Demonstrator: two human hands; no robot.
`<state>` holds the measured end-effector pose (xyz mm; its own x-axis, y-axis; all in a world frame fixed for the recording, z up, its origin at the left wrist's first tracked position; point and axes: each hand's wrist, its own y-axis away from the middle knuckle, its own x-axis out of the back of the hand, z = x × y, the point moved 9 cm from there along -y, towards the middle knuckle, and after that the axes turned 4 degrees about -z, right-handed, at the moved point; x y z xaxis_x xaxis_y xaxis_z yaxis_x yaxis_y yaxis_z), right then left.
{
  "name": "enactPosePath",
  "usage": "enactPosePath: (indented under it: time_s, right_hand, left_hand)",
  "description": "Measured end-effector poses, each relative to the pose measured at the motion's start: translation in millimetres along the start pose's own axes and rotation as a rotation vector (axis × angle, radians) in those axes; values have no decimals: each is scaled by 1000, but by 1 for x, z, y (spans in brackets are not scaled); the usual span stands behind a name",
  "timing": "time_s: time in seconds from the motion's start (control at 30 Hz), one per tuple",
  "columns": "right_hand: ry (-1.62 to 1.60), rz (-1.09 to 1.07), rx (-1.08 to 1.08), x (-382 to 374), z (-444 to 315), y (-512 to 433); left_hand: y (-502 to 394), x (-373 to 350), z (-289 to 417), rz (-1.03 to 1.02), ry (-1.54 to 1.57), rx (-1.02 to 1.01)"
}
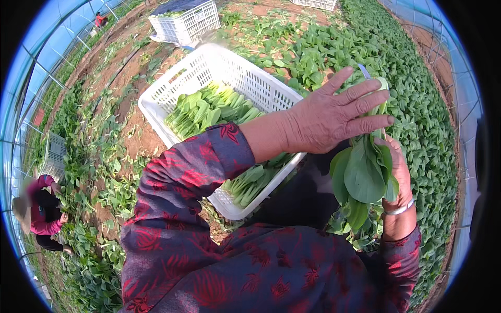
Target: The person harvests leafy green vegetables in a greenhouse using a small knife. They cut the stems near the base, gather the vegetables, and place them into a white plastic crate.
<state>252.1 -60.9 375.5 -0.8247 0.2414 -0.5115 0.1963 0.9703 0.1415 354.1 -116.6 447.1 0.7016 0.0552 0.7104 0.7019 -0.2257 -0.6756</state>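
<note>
My right hand (396, 166), with a silver bangle at its wrist, grips a bunch of leafy greens (364, 170), probably bok choy, leaves hanging down. My left hand (336, 111) reaches across from the left, back up and fingers spread over the pale stems; its palm side is hidden. A narrow bluish strip (364, 71) sticks out above the stem ends; whether it is a blade or a tie, I cannot tell. Under my left forearm stands a white plastic crate (258, 80), with cut greens (211, 107) laid in it.
Growing greens (426, 156) cover the ground at right. Farther off stand a white crate (199, 23) and another crate (317, 3). At left, a person in a hat (43, 219) crouches near a crate (54, 154). Another person (100, 19) is far back. Greenhouse hoops (43, 66) line the side.
</note>
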Motion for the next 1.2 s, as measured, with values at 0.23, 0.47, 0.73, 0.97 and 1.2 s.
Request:
enactPosePath:
  time_s: [0.23,0.47,0.73,0.97,1.2]
  right_hand:
    - [249,70,156,-21,-3,-60]
    - [770,50,544,-66,32,-102]
    - [83,-50,-126,-44,80,-130]
    - [32,-68,-180,-35,90,-143]
    - [166,-17,-268,-27,100,-139]
  left_hand:
    - [99,14,-113,141,706,908]
    - [125,-66,-85,257,1467,1021]
    - [206,-12,-128,-25,1065,1308]
    - [220,4,-135,-20,391,1164]
    - [160,-10,-81,-244,-40,628]
